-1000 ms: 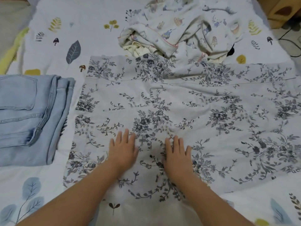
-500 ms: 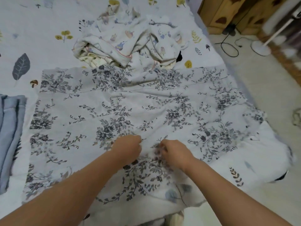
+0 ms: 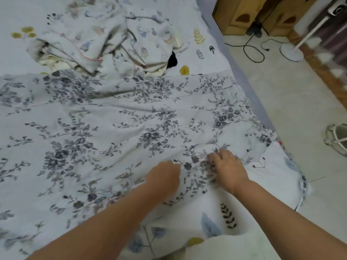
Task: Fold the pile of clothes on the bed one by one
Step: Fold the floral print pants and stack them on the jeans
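Note:
A large pale cloth with grey-blue flower print (image 3: 112, 128) lies spread across the bed (image 3: 266, 171). Both my hands are on its near right part. My left hand (image 3: 165, 177) lies knuckles up, its fingers curled down into the fabric. A little to its right, my right hand (image 3: 229, 169) has bent, blurred fingers that bunch the cloth. Behind the cloth, a crumpled pile of light printed clothes (image 3: 105, 40) lies on the bed, with a black item (image 3: 172, 60) at its right edge.
The bed's right edge runs diagonally beside the tiled floor (image 3: 291, 109). On the floor are a black cable (image 3: 253, 51), a white fan base (image 3: 291, 51), wooden furniture (image 3: 244, 14) and a round white object (image 3: 338, 137).
Both hands went from lying flat on the cloth to curling into it, and shifted right toward the bed's edge. The view swung right, so the folded jeans left the frame.

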Action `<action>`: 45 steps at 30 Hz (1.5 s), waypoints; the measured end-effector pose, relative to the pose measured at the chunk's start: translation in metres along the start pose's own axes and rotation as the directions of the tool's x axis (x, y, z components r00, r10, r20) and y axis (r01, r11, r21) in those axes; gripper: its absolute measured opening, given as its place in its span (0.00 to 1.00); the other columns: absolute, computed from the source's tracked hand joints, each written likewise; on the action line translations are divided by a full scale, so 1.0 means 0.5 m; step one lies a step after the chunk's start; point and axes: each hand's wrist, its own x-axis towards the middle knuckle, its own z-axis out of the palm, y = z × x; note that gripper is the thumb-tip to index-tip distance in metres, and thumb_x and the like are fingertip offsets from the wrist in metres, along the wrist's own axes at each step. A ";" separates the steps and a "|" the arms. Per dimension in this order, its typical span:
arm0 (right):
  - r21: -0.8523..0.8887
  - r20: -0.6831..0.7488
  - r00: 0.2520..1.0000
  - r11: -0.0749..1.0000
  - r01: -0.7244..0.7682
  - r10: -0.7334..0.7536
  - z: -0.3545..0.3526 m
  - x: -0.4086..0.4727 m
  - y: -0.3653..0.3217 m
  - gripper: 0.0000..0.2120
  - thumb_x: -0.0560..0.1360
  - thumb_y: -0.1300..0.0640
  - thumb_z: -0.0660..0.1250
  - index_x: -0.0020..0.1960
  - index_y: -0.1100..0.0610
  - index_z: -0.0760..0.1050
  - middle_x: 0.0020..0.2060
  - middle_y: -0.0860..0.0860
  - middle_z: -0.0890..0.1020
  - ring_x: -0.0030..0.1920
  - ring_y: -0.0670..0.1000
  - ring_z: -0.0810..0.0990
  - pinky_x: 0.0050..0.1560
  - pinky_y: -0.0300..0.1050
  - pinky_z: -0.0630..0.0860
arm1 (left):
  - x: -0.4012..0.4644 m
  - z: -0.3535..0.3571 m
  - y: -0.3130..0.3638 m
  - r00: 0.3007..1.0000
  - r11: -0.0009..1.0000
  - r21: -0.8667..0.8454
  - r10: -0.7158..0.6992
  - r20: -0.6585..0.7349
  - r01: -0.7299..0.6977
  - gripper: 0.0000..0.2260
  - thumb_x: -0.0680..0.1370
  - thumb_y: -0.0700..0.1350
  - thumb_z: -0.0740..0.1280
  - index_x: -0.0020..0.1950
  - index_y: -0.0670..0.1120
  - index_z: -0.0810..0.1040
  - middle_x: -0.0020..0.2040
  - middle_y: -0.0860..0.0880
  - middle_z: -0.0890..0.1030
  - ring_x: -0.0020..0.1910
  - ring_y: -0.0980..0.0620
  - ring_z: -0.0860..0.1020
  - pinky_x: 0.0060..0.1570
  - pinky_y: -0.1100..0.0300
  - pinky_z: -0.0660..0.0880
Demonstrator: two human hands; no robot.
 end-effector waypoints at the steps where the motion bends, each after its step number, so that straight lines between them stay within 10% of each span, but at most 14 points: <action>1: -0.017 0.013 1.000 1.000 -0.013 0.013 0.001 0.004 0.029 0.32 0.75 0.65 0.59 0.75 0.53 0.51 0.75 0.57 0.50 0.75 0.57 0.48 0.73 0.54 0.50 | 0.017 0.010 0.028 1.000 1.000 0.002 0.010 -0.003 -0.010 0.15 0.80 0.42 0.55 0.66 0.43 0.68 0.63 0.44 0.70 0.62 0.44 0.69 0.58 0.53 0.70; 8: -0.166 0.032 0.999 0.986 -0.001 0.006 0.031 0.053 0.181 0.37 0.77 0.64 0.59 0.77 0.53 0.40 0.75 0.57 0.36 0.75 0.58 0.35 0.72 0.61 0.39 | 0.106 0.069 0.157 0.999 0.998 0.058 -0.027 0.019 0.026 0.22 0.78 0.51 0.59 0.70 0.46 0.60 0.72 0.44 0.59 0.71 0.43 0.58 0.67 0.46 0.60; 15: -0.149 -0.022 0.983 0.973 0.176 -0.182 0.028 0.089 0.235 0.24 0.75 0.46 0.57 0.67 0.54 0.68 0.64 0.53 0.72 0.69 0.54 0.63 0.72 0.58 0.44 | 0.145 0.098 0.195 0.981 0.976 0.150 -0.173 0.091 0.158 0.38 0.72 0.63 0.64 0.74 0.46 0.54 0.75 0.43 0.52 0.74 0.40 0.52 0.70 0.39 0.53; 20: -0.124 -0.071 0.985 0.981 0.151 -0.160 -0.007 0.105 0.231 0.15 0.78 0.61 0.53 0.63 0.55 0.67 0.56 0.52 0.77 0.62 0.53 0.70 0.74 0.55 0.44 | 0.152 0.086 0.208 0.977 0.949 0.274 -0.187 0.101 0.154 0.21 0.79 0.48 0.60 0.70 0.44 0.61 0.71 0.39 0.63 0.69 0.38 0.63 0.66 0.43 0.63; 24: -0.080 -0.153 0.974 0.984 0.157 -0.168 -0.046 0.140 0.233 0.14 0.74 0.65 0.56 0.57 0.55 0.67 0.45 0.50 0.77 0.52 0.55 0.73 0.61 0.47 0.60 | 0.174 0.006 0.191 0.982 0.984 0.050 -0.173 0.076 0.169 0.10 0.78 0.43 0.58 0.56 0.43 0.74 0.55 0.45 0.78 0.54 0.46 0.77 0.48 0.57 0.72; 29: 0.091 -0.328 0.936 0.981 0.169 -0.131 -0.119 0.224 0.231 0.10 0.79 0.58 0.60 0.41 0.53 0.62 0.31 0.45 0.69 0.35 0.52 0.69 0.44 0.45 0.57 | 0.207 -0.162 0.106 0.974 0.983 -0.090 -0.174 -0.142 0.162 0.11 0.79 0.44 0.59 0.36 0.46 0.67 0.36 0.50 0.72 0.41 0.47 0.74 0.38 0.60 0.67; 33: 0.105 -0.377 0.918 0.980 0.171 -0.120 -0.203 0.296 0.220 0.12 0.77 0.46 0.61 0.47 0.55 0.71 0.41 0.51 0.80 0.46 0.56 0.78 0.52 0.48 0.62 | 0.240 -0.279 0.035 0.959 0.976 -0.146 -0.190 -0.210 0.161 0.16 0.78 0.47 0.64 0.33 0.46 0.63 0.31 0.50 0.68 0.33 0.51 0.69 0.30 0.58 0.62; 37: -0.060 -0.275 0.961 0.998 -0.026 0.008 -0.264 0.352 0.241 0.03 0.77 0.55 0.60 0.49 0.53 0.71 0.49 0.52 0.80 0.55 0.55 0.74 0.64 0.53 0.60 | 0.275 -0.343 -0.039 0.941 0.957 -0.229 -0.235 -0.244 0.179 0.16 0.76 0.50 0.68 0.33 0.45 0.68 0.30 0.50 0.72 0.30 0.53 0.71 0.29 0.61 0.62; 45: 0.176 -0.246 0.944 0.968 -0.177 0.218 -0.324 0.448 0.276 0.14 0.75 0.47 0.66 0.36 0.52 0.67 0.32 0.49 0.71 0.54 0.57 0.74 0.66 0.54 0.59 | 0.335 -0.362 -0.112 0.891 0.883 -0.447 -0.309 -0.332 0.140 0.14 0.72 0.47 0.72 0.31 0.45 0.72 0.25 0.48 0.76 0.25 0.52 0.77 0.30 0.59 0.73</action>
